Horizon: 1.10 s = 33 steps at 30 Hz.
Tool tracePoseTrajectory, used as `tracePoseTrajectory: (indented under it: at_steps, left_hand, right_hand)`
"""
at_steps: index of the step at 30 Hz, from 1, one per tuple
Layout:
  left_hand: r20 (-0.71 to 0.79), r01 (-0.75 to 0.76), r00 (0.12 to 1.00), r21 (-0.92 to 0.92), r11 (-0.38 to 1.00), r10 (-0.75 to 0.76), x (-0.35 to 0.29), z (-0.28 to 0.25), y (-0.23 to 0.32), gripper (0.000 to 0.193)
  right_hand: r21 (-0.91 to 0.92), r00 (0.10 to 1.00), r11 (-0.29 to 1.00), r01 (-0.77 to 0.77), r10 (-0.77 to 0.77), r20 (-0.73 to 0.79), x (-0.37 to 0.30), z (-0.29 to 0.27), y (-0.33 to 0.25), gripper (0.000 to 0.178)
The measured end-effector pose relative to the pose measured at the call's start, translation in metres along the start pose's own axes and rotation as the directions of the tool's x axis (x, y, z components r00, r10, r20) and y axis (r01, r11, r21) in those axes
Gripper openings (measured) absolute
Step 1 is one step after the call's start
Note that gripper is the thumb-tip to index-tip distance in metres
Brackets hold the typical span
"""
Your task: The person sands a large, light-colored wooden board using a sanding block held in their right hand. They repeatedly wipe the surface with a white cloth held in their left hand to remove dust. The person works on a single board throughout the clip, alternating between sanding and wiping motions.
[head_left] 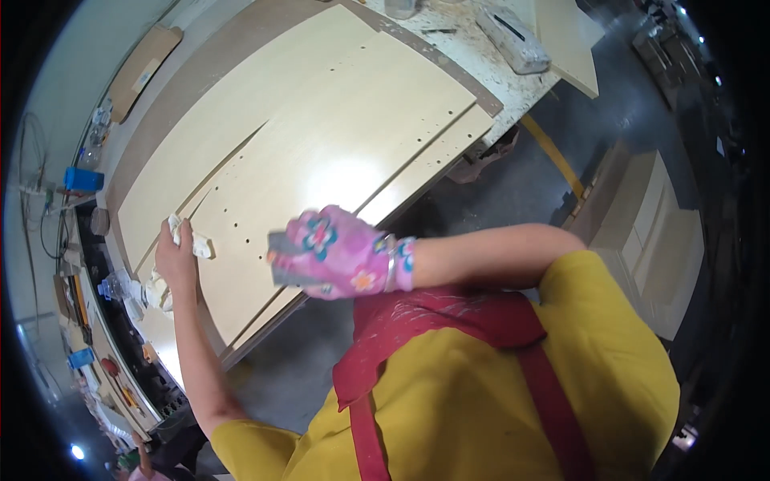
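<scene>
A pink flowered glove covers my right hand (341, 252), which is closed round a grey sanding block (281, 276) above the near edge of the boards. My bare left hand (176, 255) rests at the left end of the boards, its fingers gripping a crumpled white cloth (202, 247). Flat on the workbench lie cream-coloured panels (297, 160) side by side, with small dark holes along them. A narrow dark gap (233, 152) shows between two of the panels. Brown backing board (136, 160) borders them on the far and left sides.
A whitish oblong block (513, 40) sits on the stained bench top at the upper right. Pale panels (650, 240) are stacked on the floor at right. Along the left stand a blue box (83, 179), plastic bottles (95, 144) and a brown cardboard piece (144, 72).
</scene>
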<state>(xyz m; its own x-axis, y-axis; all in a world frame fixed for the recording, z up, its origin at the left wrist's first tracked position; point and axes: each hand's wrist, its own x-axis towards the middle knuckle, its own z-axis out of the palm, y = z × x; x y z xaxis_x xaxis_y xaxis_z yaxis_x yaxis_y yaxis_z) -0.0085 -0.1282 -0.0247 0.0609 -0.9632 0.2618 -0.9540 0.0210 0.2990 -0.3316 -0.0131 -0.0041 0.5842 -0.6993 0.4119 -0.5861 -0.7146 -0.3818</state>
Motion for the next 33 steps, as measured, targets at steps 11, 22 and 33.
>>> tracePoseTrajectory:
  at_steps: [11,22,33]
  left_hand:
    - [-0.008,-0.129,0.992,-0.039,0.991,0.129,0.011,-0.003,0.006,0.039]
    - [0.214,-0.194,0.957,-0.037,0.980,0.198,0.001,-0.139,-0.133,0.034]
    - [0.490,-0.183,0.854,-0.029,0.983,0.174,-0.018,-0.143,-0.270,0.053]
  right_hand:
    - [-0.442,0.939,0.836,-0.325,0.229,-0.258,-0.044,-0.042,0.042,0.032]
    - [-0.167,0.976,0.986,-0.009,0.045,0.212,0.043,0.009,-0.050,0.061]
    - [0.294,0.856,0.838,0.460,-0.506,0.103,0.210,0.227,-0.253,0.037]
